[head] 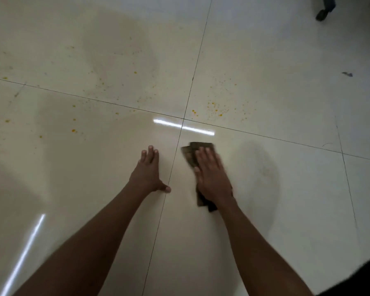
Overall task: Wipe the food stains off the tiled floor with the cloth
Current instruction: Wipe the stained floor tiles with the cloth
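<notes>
Your two bare forearms come in from 6 o'clock. Your left hand (148,170) lies flat on the floor (265,242), fingers straight and together, thumb spread out toward 3 o'clock, holding nothing; it sits just left of the grout line (158,223) that runs up the middle. Your right hand (212,174) is just right of that line, palm down on the cloth (189,153), fingers straight and pressing it flat to the tile, not curled round it. The cloth is dark brown, folded; one end pokes out past your fingertips at 12 o'clock, the other end shows under your wrist at 6 o'clock. The hand is a bit motion-blurred.

At 3 o'clock from the cloth there's a dull smeared patch (259,165) on the tile. Past the hands, a bright light reflection (184,127) crosses the grout junction.

Farther out, orange stains (214,107) speckle the tile at 1 o'clock beyond the junction, and more scatter at 10 to 11 o'clock across the left tiles. A small dark scrap (347,74) lies at 2 o'clock, well apart. A dark caster (323,14) sits at the far top-right corner.
</notes>
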